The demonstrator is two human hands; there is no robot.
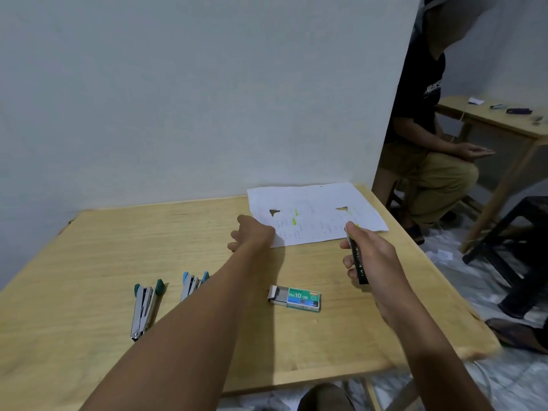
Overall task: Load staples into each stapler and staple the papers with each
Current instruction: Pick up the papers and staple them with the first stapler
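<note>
One stapler (358, 264) gripped in right hand (375, 256); left hand (253, 232) at paper (320, 216) corner, fingers unclear.

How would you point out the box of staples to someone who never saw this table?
On the wooden table, nearer than the paper, a box lies beside the person's right forearm. Unlike the green stapler and blue stapler to its left, it is a flat carton marked No.10-1M.

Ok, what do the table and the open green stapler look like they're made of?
Table: pale wood or wood-look laminate with a matte finish, going by the visible grain lines. Green stapler: bright metal body, judging by its silvery shine, with teal end caps that look like plastic.
</note>
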